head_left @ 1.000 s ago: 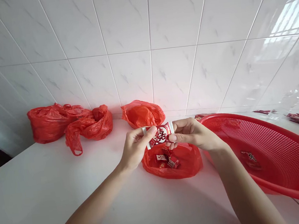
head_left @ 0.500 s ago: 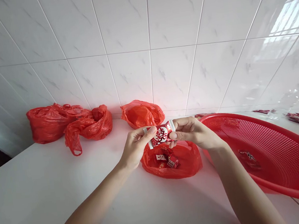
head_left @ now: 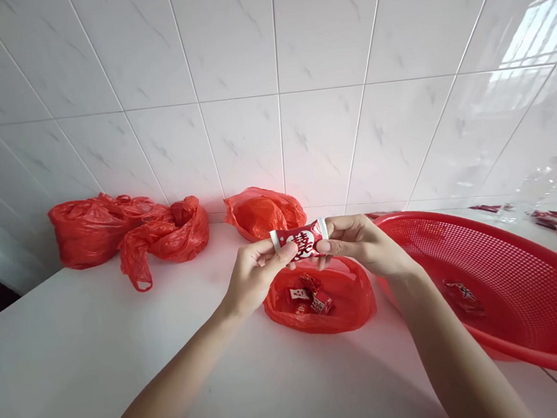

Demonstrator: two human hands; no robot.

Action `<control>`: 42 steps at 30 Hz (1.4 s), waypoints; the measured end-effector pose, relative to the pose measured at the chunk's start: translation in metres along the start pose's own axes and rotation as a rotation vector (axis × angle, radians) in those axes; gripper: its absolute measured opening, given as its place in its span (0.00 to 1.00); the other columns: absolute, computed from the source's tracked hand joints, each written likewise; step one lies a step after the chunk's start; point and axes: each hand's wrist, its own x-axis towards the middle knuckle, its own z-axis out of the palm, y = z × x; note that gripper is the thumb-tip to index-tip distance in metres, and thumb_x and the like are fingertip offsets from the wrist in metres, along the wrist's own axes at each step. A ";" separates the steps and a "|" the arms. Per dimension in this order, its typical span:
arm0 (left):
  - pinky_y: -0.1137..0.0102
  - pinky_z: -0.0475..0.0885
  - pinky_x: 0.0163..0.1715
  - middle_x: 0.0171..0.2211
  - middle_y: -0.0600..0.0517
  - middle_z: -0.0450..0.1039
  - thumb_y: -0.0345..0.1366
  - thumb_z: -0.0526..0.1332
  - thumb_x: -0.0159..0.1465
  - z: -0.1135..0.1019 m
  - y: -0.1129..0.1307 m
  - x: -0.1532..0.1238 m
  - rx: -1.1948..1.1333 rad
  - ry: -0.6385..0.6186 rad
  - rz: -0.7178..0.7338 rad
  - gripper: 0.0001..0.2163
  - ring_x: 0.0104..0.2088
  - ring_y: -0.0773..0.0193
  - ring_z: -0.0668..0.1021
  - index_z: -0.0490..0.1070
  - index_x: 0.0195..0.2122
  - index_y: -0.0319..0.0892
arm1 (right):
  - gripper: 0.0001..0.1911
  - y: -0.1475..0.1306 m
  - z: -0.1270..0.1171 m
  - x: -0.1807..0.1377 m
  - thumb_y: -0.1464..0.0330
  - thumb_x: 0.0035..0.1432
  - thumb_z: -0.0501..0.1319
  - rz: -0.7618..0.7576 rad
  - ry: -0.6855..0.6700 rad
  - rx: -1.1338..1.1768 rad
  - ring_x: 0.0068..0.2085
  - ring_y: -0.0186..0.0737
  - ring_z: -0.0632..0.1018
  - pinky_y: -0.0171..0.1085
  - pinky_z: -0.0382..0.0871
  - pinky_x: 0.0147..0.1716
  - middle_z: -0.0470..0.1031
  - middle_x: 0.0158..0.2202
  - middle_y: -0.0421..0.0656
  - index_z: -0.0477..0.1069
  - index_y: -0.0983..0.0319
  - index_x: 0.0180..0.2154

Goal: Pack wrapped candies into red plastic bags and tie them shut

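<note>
A red and white wrapped candy [head_left: 304, 240] with crimped white ends is held up between my two hands. My left hand [head_left: 254, 269] pinches its left side, thumb across the front of the wrapper. At the other end, my right hand [head_left: 360, 245] grips with thumb and fingers. Just below and behind the hands, an open red plastic bag [head_left: 322, 323] rests on the white table, with several small red wrapped candies [head_left: 321, 302] inside it. The fingers behind the candy are partly hidden.
Two tied red plastic bags [head_left: 95, 233] stand at the back left. Another open red bag [head_left: 265, 212] leans near the tiled wall. To the right is a large red perforated basket [head_left: 516, 262] with wrapped pieces [head_left: 464, 296] in it. A clear bottle [head_left: 540, 189] lies behind.
The candy has been turned from a slant to nearly level and lifted slightly. My left thumb has shifted right across the wrapper; both hands still hold it.
</note>
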 end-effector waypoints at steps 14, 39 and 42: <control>0.71 0.73 0.32 0.28 0.52 0.76 0.41 0.67 0.63 0.000 0.001 -0.002 0.058 0.043 0.052 0.10 0.31 0.64 0.76 0.79 0.33 0.38 | 0.10 -0.002 0.000 -0.001 0.62 0.60 0.67 0.016 -0.047 -0.025 0.32 0.36 0.79 0.39 0.76 0.38 0.77 0.31 0.42 0.75 0.64 0.34; 0.58 0.74 0.50 0.50 0.45 0.76 0.34 0.64 0.61 -0.006 0.004 -0.009 0.002 -0.042 0.148 0.23 0.50 0.52 0.78 0.68 0.59 0.44 | 0.23 -0.008 0.008 -0.006 0.71 0.52 0.72 -0.164 0.025 -0.089 0.43 0.41 0.79 0.44 0.77 0.45 0.76 0.47 0.46 0.73 0.60 0.51; 0.60 0.76 0.49 0.48 0.46 0.77 0.34 0.68 0.60 -0.002 0.011 -0.010 0.050 -0.006 0.106 0.24 0.47 0.54 0.80 0.69 0.58 0.44 | 0.23 -0.008 0.009 -0.007 0.71 0.53 0.71 -0.173 0.025 -0.093 0.43 0.41 0.79 0.45 0.76 0.46 0.76 0.47 0.46 0.73 0.59 0.51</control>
